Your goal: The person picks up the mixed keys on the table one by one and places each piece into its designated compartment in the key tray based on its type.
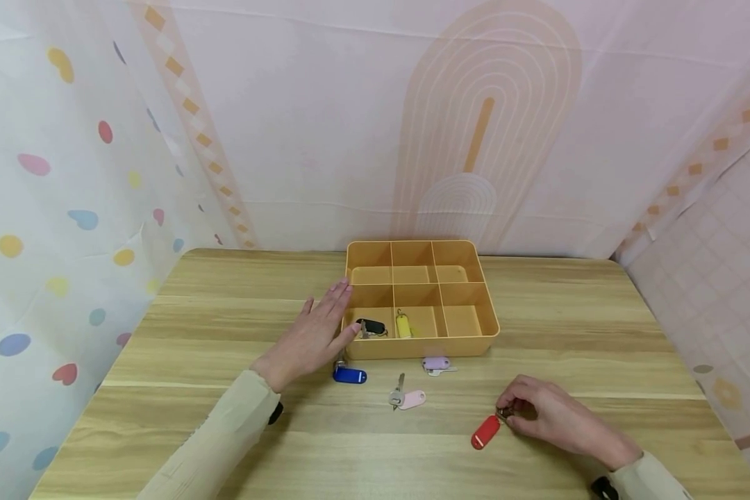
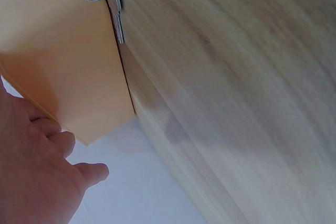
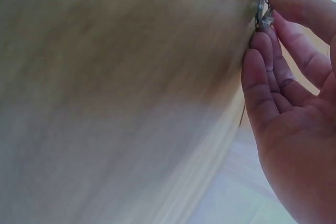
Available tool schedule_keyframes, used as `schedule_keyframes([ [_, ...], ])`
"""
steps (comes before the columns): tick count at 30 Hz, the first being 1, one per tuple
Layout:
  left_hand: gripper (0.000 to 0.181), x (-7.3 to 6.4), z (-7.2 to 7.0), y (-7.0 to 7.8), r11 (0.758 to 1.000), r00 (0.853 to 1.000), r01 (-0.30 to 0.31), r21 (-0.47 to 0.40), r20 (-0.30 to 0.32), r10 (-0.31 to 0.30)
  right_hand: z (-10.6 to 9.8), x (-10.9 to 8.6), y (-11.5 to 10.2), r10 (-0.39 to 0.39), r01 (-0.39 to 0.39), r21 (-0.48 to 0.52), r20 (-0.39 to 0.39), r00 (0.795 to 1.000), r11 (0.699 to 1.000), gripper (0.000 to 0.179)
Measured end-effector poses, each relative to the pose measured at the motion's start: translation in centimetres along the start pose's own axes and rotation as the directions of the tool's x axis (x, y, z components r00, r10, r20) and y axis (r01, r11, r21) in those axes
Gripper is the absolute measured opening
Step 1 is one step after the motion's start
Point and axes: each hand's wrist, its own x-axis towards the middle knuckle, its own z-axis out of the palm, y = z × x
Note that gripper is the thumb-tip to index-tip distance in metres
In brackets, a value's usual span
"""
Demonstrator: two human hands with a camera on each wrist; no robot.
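At the left side of a tan compartment box [image 1: 421, 347], my left hand [image 1: 312, 340] rests along the rim, fingers stretched out and thumb reaching over the front left compartment. My right hand [image 1: 550, 413] pinches the metal part of a key with a red tag [image 1: 486, 432] at the table's right; in the right wrist view, thumb and fingertips meet at its metal ring [image 3: 261, 11]. The fingers partly hide the key itself. A black-tagged key [image 1: 372, 327] lies in the front left compartment, a yellow-tagged key [image 1: 403, 325] in the front middle one.
Loose on the wooden table [image 1: 256, 444] before the box lie a blue-tagged key [image 1: 350, 376], a pale pink-tagged key [image 1: 412, 399] and a lilac-tagged key [image 1: 436, 362]. The blue one is near my left wrist. A patterned curtain [image 1: 312, 139] hangs behind the box.
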Motion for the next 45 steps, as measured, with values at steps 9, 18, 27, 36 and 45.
schedule_keyframes([
  [9,0.078,-0.2,0.1,0.0,1.000,1.000,-0.003,0.011,-0.001,0.003,0.0,0.1,0.1,-0.087,0.081,-0.080,-0.076,0.993,0.994,0.021],
  [18,0.077,-0.2,0.1,0.0,1.000,1.000,-0.001,0.016,-0.002,0.001,0.1,0.2,0.1,-0.094,0.080,-0.120,-0.116,0.989,0.990,0.020],
  [27,0.078,-0.1,0.2,-0.1,1.000,1.000,-0.007,0.019,-0.008,0.007,-0.1,0.1,-0.5,-0.071,0.058,-0.071,-0.198,0.978,0.996,0.023],
  [36,0.077,-0.1,0.2,-0.1,1.000,1.000,-0.010,0.017,-0.009,0.010,-0.5,0.2,-0.9,-0.105,0.087,-0.072,-0.298,0.949,0.994,0.032],
  [45,0.076,-0.1,0.3,-0.2,1.000,1.000,-0.010,0.021,-0.012,0.010,-1.3,0.6,-1.6,-0.104,0.088,-0.061,-0.383,0.918,0.994,0.036],
])
